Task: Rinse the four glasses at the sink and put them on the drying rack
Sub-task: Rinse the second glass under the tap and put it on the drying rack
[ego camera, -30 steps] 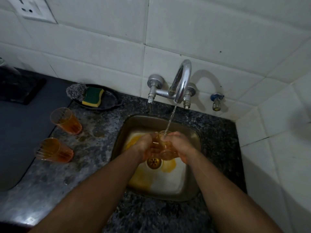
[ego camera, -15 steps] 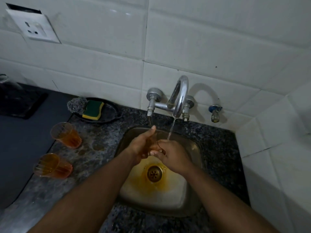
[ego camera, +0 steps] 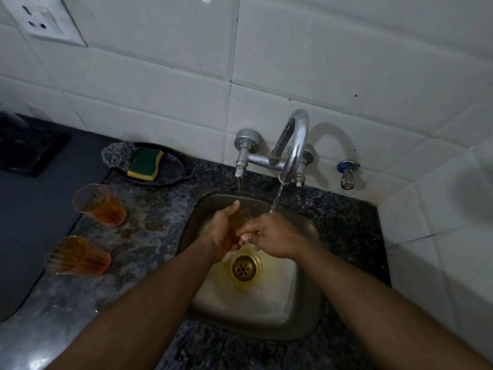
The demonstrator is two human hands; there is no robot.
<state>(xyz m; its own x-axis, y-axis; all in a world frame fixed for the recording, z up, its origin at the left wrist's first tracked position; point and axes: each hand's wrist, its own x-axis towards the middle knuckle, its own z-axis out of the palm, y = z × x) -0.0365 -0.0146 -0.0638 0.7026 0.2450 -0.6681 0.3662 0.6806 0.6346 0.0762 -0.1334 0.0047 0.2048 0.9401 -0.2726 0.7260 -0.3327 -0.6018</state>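
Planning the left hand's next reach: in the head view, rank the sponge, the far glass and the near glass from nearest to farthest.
From the left hand:
1. Far glass, left on the counter.
2. Sponge, back left in its dish.
3. Near glass, farthest left.

glass [ego camera: 244, 218] mostly hidden between hands, socket [ego camera: 45, 20] cropped

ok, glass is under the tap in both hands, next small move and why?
Probably keep turning the glass under the stream: both the left hand and right hand grip it above the sink, orange residue still stains the basin, and two glasses wait, unrinsed, on the counter.
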